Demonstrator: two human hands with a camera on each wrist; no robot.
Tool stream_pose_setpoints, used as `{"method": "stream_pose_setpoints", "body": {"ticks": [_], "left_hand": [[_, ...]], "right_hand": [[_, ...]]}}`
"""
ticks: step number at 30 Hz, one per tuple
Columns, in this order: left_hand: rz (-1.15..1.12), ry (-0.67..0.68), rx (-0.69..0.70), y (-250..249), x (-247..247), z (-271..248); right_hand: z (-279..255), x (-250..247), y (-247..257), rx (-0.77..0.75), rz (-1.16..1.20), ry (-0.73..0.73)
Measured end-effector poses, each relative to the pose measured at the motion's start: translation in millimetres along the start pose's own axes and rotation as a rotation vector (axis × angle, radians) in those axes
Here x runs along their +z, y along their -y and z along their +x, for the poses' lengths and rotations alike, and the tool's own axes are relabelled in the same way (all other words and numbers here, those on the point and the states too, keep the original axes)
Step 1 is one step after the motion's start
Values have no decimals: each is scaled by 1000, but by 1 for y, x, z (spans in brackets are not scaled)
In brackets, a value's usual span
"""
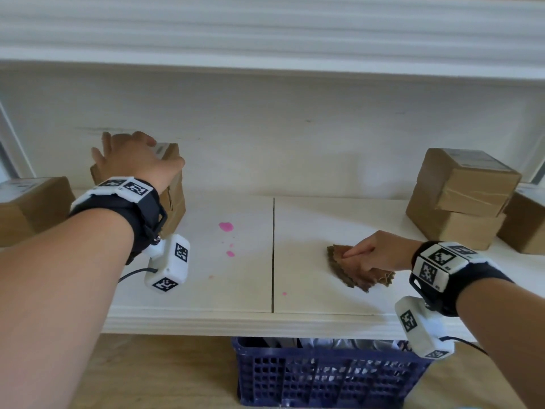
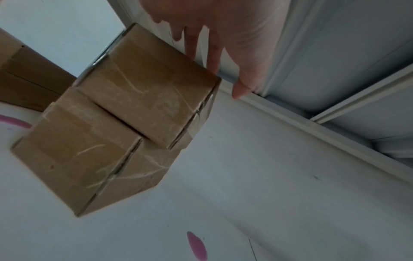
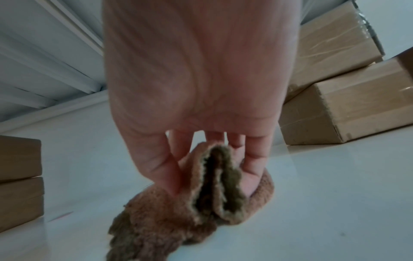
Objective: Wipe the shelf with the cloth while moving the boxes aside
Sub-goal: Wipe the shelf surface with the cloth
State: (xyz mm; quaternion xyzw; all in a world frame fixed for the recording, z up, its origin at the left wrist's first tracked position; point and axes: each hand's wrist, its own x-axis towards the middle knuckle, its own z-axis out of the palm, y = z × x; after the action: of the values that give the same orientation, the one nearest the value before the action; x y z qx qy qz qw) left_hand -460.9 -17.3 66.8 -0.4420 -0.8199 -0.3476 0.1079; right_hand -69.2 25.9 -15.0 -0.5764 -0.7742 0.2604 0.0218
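Head view: pink spill [image 1: 226, 226] sits left of the right hand [image 1: 380, 251] pinching the cloth [image 1: 358, 271]; left hand [image 1: 132, 160], fingers spread, is on the stacked boxes [image 1: 172, 199].

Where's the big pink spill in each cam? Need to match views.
Head: the pink spill lies centre-left on the shelf, just right of the stacked boxes under the left hand.
Left wrist: bottom centre, below the same boxes.
Right wrist: not in it; only a faint pink streak shows at lower left.
Shared landmark: the two stacked boxes.
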Motion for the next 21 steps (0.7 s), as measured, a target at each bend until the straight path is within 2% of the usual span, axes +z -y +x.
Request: {"method": "stream_pose_setpoints", "body": {"ticks": [2,4,7,10,13,15,17,21], "left_hand": [[-156,-83,81,-13,-1,-9],[-270,-82,158,-32,3,-18],[-241,106,212,-60,20,-36],[-329,371,189,-83,50,-55],[-367,591,101,-98,76,-72],[-398,690,29,-107,89,-79],[-399,775,14,-118,98,-86],[-383,867,16,-133,118,-97]], "right_hand": [[-8,-1,9,-52,10,18],[-15,5,29,-155,28,109],[-17,34,71,-326,-19,265],[-5,53,97,-392,-140,284],[18,45,89,-324,-136,234],[34,33,69,-217,-38,188],[40,16,43,-120,22,124],[37,-22,-26,40,-192,32]]}}
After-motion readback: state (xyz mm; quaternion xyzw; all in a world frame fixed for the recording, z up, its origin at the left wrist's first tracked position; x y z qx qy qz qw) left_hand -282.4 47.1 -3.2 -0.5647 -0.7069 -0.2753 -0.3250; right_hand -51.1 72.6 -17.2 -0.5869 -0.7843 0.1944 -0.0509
